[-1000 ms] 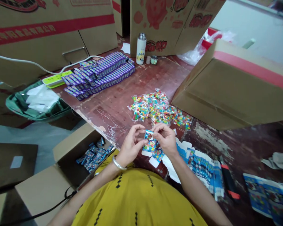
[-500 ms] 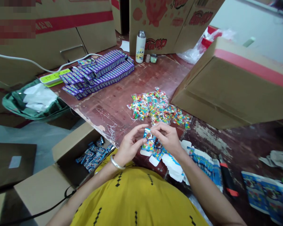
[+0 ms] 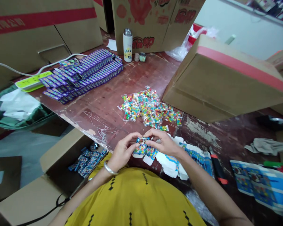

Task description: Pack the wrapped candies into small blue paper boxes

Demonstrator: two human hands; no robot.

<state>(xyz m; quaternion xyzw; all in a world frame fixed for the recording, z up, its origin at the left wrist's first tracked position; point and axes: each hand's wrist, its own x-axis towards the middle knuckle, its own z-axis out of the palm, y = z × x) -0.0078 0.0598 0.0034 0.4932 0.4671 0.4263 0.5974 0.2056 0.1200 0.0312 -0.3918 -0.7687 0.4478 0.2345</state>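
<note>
My left hand (image 3: 123, 151) and my right hand (image 3: 163, 142) pinch a small blue printed candy box (image 3: 142, 141) between them, at the near edge of the table. Thumbs press its near face and the index fingers curl over its far edge, hiding part of it. Just below lie flat unfolded box blanks (image 3: 151, 154) with white flaps, running under my right forearm. A pile of small clear bags of colourful candies (image 3: 148, 108) rests right beyond my hands.
Purple boxes (image 3: 85, 73) stand in rows at the far left, near a yellow-green power strip (image 3: 33, 82). An open carton (image 3: 47, 157) on the lower left holds blue packets (image 3: 88, 161). A large carton (image 3: 217, 84) stands right; a flask (image 3: 127, 45) stands at the back.
My head view has turned a little to the right. My right fingers have come down over the top of the box, which now looks more tilted and covered.
</note>
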